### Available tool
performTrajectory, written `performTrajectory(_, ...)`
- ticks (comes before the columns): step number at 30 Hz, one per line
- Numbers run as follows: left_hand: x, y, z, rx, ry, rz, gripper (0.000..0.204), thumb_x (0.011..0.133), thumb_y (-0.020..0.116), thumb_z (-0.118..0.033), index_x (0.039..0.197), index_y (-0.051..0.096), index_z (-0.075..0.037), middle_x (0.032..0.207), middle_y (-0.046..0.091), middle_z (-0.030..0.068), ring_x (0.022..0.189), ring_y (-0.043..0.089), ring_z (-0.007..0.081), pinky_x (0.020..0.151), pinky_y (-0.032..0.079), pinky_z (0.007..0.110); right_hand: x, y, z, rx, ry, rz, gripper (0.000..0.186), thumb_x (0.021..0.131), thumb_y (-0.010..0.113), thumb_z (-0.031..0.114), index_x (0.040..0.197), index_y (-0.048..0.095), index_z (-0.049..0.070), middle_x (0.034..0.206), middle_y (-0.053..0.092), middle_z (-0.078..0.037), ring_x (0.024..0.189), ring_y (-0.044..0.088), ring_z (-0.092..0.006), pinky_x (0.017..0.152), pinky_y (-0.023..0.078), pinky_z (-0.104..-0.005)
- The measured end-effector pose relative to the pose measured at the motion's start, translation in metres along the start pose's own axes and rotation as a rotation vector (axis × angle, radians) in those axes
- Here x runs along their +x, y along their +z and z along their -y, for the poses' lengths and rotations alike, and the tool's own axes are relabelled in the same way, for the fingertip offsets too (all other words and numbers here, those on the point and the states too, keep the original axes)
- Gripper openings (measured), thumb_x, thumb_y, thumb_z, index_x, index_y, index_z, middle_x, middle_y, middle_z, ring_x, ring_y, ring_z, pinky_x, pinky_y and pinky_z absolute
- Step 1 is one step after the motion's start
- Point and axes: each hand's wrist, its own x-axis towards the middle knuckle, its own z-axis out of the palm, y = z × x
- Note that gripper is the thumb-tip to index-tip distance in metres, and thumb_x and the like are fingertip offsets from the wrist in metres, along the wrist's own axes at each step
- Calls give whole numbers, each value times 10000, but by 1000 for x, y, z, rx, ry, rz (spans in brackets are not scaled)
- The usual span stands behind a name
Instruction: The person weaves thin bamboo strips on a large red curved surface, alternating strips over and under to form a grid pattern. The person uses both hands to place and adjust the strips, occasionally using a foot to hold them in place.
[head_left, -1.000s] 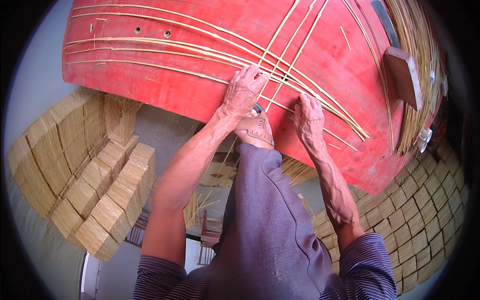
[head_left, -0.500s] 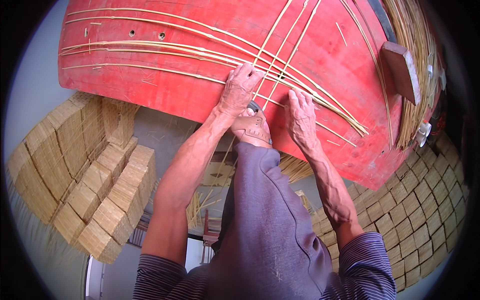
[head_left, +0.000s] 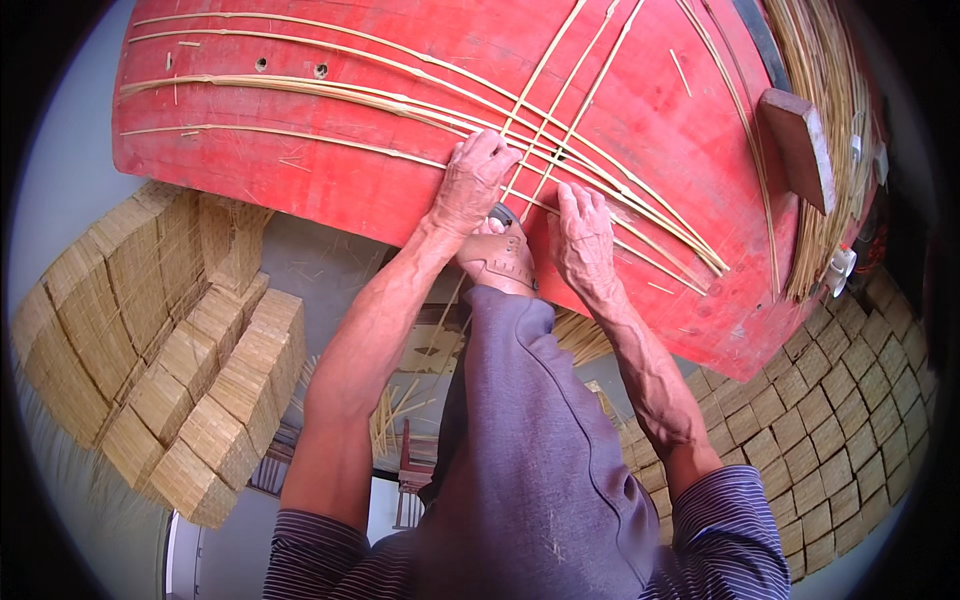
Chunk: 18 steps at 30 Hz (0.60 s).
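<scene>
Long thin bamboo strips [head_left: 300,88] run sideways across a red board [head_left: 250,155]. Three others, the crossing strips [head_left: 578,92], pass over or under them at a slant; which, I cannot tell at every crossing. My left hand [head_left: 475,180] has curled fingers closed on the sideways strips, just left of the crossing. Fingers bent and together, my right hand [head_left: 583,240] grips the nearest strip right of the crossing; its fingertips partly hide the hold. Between my hands, my foot in a brown sandal [head_left: 500,257] rests at the board's near edge, by the crossing strips' lower ends.
A brick-like block [head_left: 798,145] lies on the right against a thick bundle of strips [head_left: 825,90]. Stacks of tan woven blocks [head_left: 215,400] stand at lower left, and more blocks [head_left: 810,440] at lower right. Loose strips litter the floor below the board.
My right hand has shifted slightly left. The nearer sideways strips of the middle group have drawn closer together on the left. My left hand stays nearly in place.
</scene>
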Motion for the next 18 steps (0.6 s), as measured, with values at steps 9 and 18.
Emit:
performTrajectory(9,-12,-1,-6,70,0,-23,300,823,662,-21,1119,637,-58,980,568,101,951,574,300,800,454,428,3,1,-7,41,-7,-18,517,791,653,-18,1289,522,-73,1222,573,-242,1084,548,-415,917,481,-482)
performTrajectory(18,-23,1,-11,136,-83,1,323,810,672,-30,1130,632,-54,1000,568,113,956,565,307,807,443,430,4,4,-8,22,-29,-48,486,783,654,-31,1258,550,-48,1167,587,-212,1023,553,-394,848,496,-470)
